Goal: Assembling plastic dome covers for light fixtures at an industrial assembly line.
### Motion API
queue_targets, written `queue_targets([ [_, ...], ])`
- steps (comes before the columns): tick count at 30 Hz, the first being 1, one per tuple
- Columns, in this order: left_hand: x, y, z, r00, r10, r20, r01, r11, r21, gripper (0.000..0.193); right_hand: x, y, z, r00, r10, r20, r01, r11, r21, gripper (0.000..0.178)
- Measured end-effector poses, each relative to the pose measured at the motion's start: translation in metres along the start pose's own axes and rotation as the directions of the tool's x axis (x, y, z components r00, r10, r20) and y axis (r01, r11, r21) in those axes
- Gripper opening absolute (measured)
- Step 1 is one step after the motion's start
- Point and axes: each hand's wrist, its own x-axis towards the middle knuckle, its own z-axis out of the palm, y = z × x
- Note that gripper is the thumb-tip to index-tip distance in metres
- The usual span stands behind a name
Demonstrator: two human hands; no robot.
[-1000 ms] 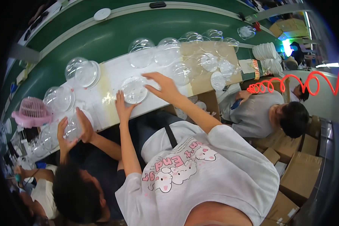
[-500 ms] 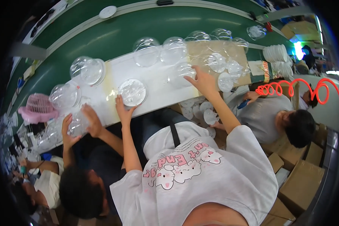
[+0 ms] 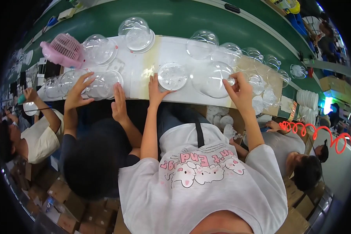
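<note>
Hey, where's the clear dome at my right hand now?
In the head view, the clear dome is right of centre, between your right hand and the round white-rimmed dish beside your left hand.

I see bare L hand (image 3: 156,94) & R hand (image 3: 241,92); well back from the grip, a lt-grey tee (image 3: 218,199), short sleeves (image 3: 271,165). Chest print (image 3: 204,171): pink letters, sm. dark text, 3 white cartoon cats. Nearer the grip: blk strap (image 3: 199,135) at waist, then dk-blue jeans (image 3: 178,117).
</note>
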Motion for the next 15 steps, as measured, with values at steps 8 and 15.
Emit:
queue_targets([
  [8, 0.001, 0.006, 0.003, 1.0, -0.002, 0.001, 0.002, 0.998, 0.065, 0.107, 0.043, -0.036, 0.073, 0.95, -0.228, 0.216, 0.213, 0.973, 0.087, 0.027],
  [15, -0.001, 0.005, 0.001, 0.999, -0.041, 0.025, 0.039, 0.998, 0.055, 0.107, 0.05, -0.028, 0.115, 0.89, -0.315, 0.33, 0.333, 0.943, 0.0, 0.027],
])
